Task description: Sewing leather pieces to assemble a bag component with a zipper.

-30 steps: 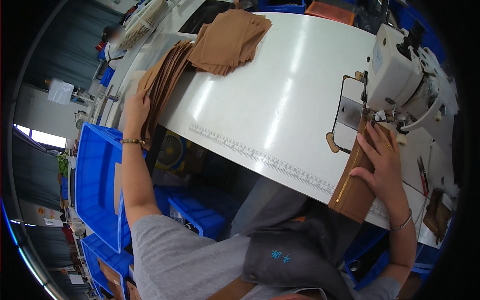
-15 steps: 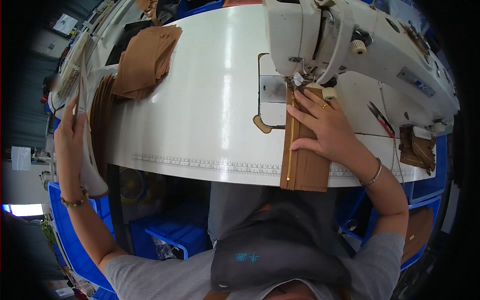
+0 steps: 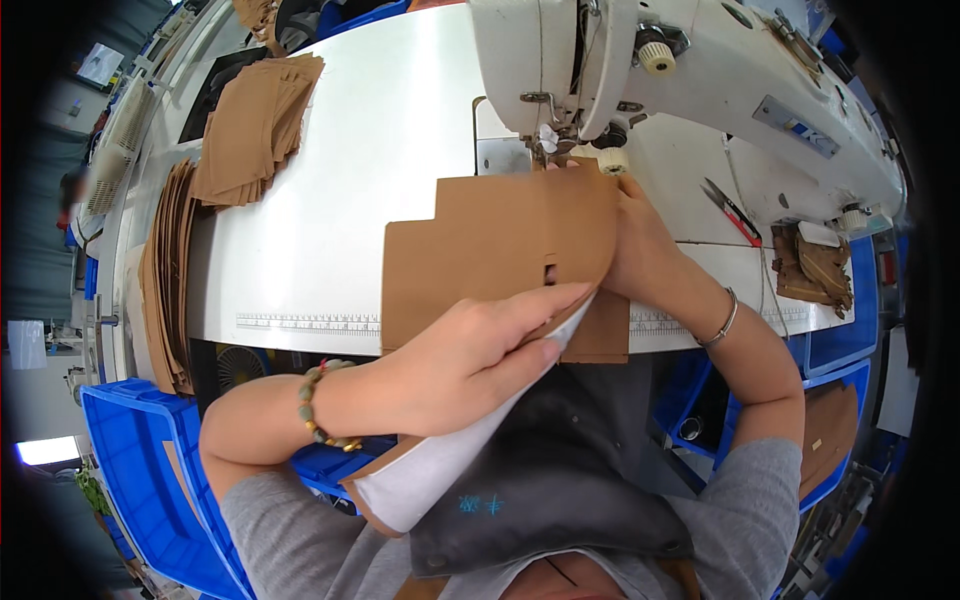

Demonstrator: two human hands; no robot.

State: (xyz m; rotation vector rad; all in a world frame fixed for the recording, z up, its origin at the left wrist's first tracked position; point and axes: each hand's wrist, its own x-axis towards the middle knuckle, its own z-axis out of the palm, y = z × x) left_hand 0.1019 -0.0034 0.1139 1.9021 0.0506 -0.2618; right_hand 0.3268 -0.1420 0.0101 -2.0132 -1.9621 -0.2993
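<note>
My left hand (image 3: 500, 370) is closed on a large brown piece (image 3: 480, 240) with white backing, folded over along the edge it grips. The piece lies across the table top before the white sewing machine (image 3: 745, 85), over a brown strip (image 3: 610, 340). My right hand (image 3: 645, 250) is at the strip by the presser foot, its fingers mostly hidden behind the large piece, so I cannot tell their grip.
At the back left are piles of brown pieces (image 3: 255, 120). Red-handled scissors (image 3: 740, 220) and small brown scraps (image 3: 812, 270) lie at the right. Blue bins (image 3: 135, 460) flank me below the white table (image 3: 350, 100).
My left hand has moved from the left-hand pile to the middle, bringing a large piece that now covers much of the zippered strip and my right fingers.
</note>
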